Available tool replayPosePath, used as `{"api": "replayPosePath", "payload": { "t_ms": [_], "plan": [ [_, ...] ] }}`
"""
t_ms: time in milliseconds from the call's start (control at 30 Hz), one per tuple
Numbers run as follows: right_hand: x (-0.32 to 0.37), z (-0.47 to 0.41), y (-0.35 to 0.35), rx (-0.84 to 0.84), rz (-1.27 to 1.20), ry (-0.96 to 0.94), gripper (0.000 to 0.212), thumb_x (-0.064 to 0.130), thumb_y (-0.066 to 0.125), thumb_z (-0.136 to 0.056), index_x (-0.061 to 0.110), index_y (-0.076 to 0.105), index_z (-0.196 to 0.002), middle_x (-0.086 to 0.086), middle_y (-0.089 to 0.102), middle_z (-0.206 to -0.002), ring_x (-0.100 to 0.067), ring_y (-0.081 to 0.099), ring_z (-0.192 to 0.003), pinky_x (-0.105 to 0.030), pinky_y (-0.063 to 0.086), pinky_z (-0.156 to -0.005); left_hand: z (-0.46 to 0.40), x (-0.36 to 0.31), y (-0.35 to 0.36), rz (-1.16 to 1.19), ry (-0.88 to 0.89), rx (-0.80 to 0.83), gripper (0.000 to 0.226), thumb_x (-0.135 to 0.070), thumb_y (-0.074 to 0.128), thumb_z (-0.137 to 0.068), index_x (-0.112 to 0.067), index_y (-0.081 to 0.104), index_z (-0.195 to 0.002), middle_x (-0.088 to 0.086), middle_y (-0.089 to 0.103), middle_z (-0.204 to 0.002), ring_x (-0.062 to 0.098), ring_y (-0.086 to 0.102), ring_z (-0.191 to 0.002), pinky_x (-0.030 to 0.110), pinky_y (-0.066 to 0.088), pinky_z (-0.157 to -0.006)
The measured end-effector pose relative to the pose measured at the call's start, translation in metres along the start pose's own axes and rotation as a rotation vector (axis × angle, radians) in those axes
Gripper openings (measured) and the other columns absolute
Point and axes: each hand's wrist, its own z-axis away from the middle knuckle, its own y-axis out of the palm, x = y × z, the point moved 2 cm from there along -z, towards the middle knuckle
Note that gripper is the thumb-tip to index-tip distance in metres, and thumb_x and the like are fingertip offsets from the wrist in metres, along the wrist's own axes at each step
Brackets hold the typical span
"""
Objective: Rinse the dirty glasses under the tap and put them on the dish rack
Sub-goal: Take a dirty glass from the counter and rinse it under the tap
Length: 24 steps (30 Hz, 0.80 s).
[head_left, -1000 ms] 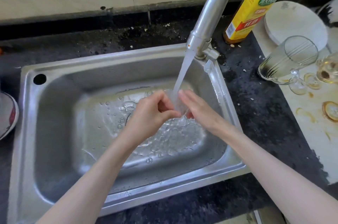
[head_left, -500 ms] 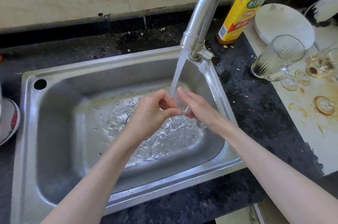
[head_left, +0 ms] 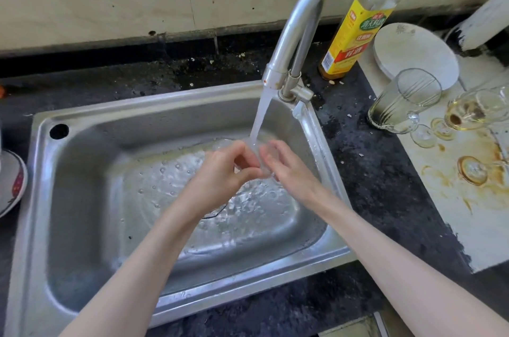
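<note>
Water runs from the steel tap (head_left: 292, 33) into the steel sink (head_left: 91, 127). Both hands meet under the stream over the sink's middle. A small clear glass (head_left: 261, 156), hard to make out, sits between them. My left hand (head_left: 223, 171) curls its fingers and thumb round the glass from the left. My right hand (head_left: 286, 168) holds it from the right with its fingers against the wall. On the stained board (head_left: 446, 212) at the right lie a ribbed glass mug (head_left: 405, 101) and a dirty stemmed glass (head_left: 479, 110), both on their sides.
A yellow-labelled bottle (head_left: 358, 33) stands behind the tap beside a round white board (head_left: 413, 53). A patterned plate (head_left: 13, 185) shows at the left edge. The dark counter (head_left: 385, 199) surrounds the sink. Another glass foot (head_left: 472, 170) rests on the stained board.
The hands stay under the stream with the glass and shift only slightly. The camera has tilted up a little, so more of the tap and bottle shows.
</note>
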Motion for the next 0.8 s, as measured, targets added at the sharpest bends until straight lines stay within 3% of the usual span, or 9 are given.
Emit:
{"api": "replayPosePath", "payload": {
  "t_ms": [67, 200, 300, 400, 467, 533, 633, 733, 800],
  "plan": [
    [0.001, -0.004, -0.001, -0.003, -0.023, 0.032, 0.051, 0.060, 0.025, -0.091, 0.025, 0.057, -0.110, 0.010, 0.061, -0.097, -0.005, 0.057, -0.093, -0.030, 0.046, -0.090, 0.001, 0.000, 0.003, -0.040, 0.061, 0.160, 0.017, -0.007, 0.071, -0.079, -0.021, 0.064, -0.086, -0.011, 0.065, -0.084, -0.007, 0.058, -0.073, 0.008, 0.042, -0.068],
    [0.004, -0.008, -0.002, 0.079, 0.023, 0.103, 0.077, 0.052, 0.005, -0.098, 0.008, 0.067, -0.106, 0.013, 0.059, -0.050, 0.004, 0.053, -0.052, -0.020, 0.043, -0.052, 0.004, 0.003, 0.004, -0.080, 0.058, 0.283, 0.029, 0.005, 0.068, -0.078, -0.022, 0.071, -0.085, -0.015, 0.069, -0.083, -0.005, 0.063, -0.082, 0.010, 0.046, -0.077],
    [0.000, -0.006, 0.000, 0.102, 0.015, 0.061, 0.063, 0.061, 0.022, -0.093, 0.018, 0.057, -0.124, 0.017, 0.060, -0.083, 0.008, 0.050, -0.070, -0.018, 0.043, -0.066, 0.000, 0.005, -0.004, -0.069, -0.023, 0.053, 0.024, 0.001, 0.076, -0.069, -0.021, 0.068, -0.066, -0.017, 0.063, -0.067, -0.009, 0.056, -0.065, 0.006, 0.038, -0.065],
    [-0.003, -0.004, -0.001, 0.103, 0.033, 0.053, 0.080, 0.077, 0.039, -0.078, 0.024, 0.040, -0.138, 0.008, 0.055, -0.123, -0.001, 0.051, -0.103, -0.030, 0.042, -0.095, 0.000, 0.005, -0.004, -0.036, -0.045, -0.071, 0.023, -0.005, 0.078, -0.069, -0.019, 0.060, -0.065, -0.011, 0.061, -0.066, -0.008, 0.052, -0.060, 0.007, 0.036, -0.060],
    [0.003, -0.004, -0.002, 0.092, 0.002, 0.030, 0.067, 0.066, 0.030, -0.087, 0.013, 0.052, -0.122, 0.000, 0.065, -0.103, 0.000, 0.059, -0.086, -0.024, 0.051, -0.082, 0.000, 0.004, -0.003, -0.038, 0.014, -0.081, 0.020, -0.012, 0.079, -0.070, -0.017, 0.060, -0.069, -0.012, 0.059, -0.068, -0.008, 0.052, -0.065, 0.007, 0.035, -0.062],
    [0.008, -0.006, -0.002, 0.109, -0.126, 0.090, 0.063, 0.056, 0.013, -0.096, 0.014, 0.056, -0.075, 0.006, 0.049, -0.050, -0.001, 0.041, -0.040, -0.015, 0.033, -0.042, 0.000, 0.005, -0.007, -0.051, 0.080, -0.050, 0.021, -0.023, 0.080, -0.069, -0.025, 0.059, -0.069, -0.015, 0.059, -0.072, -0.006, 0.052, -0.073, 0.009, 0.035, -0.067],
    [0.001, -0.010, 0.004, 0.283, -0.324, 0.288, 0.075, 0.068, 0.004, -0.090, 0.024, 0.045, -0.045, 0.009, 0.030, -0.041, -0.006, 0.018, -0.036, -0.022, 0.009, -0.042, -0.003, 0.009, -0.014, -0.034, 0.115, 0.032, 0.019, -0.024, 0.076, -0.072, -0.031, 0.058, -0.069, -0.017, 0.061, -0.074, -0.004, 0.054, -0.076, 0.009, 0.037, -0.073],
    [-0.001, -0.009, 0.009, 0.260, -0.189, 0.243, 0.075, 0.066, 0.010, -0.091, 0.027, 0.061, -0.053, 0.008, 0.047, -0.050, -0.005, 0.032, -0.039, -0.019, 0.021, -0.042, -0.003, 0.018, -0.016, 0.040, 0.022, 0.006, 0.023, -0.012, 0.074, -0.075, -0.028, 0.059, -0.069, -0.008, 0.062, -0.070, 0.004, 0.056, -0.070, 0.015, 0.042, -0.070],
    [0.001, -0.010, 0.013, 0.163, -0.002, 0.097, 0.057, 0.067, 0.022, -0.089, 0.031, 0.067, -0.096, 0.009, 0.063, -0.092, -0.004, 0.058, -0.068, -0.022, 0.046, -0.064, -0.002, 0.022, -0.015, 0.058, -0.050, -0.074, 0.021, -0.013, 0.074, -0.075, -0.026, 0.060, -0.066, -0.006, 0.062, -0.067, 0.013, 0.056, -0.066, 0.020, 0.042, -0.066]
  ]
}}
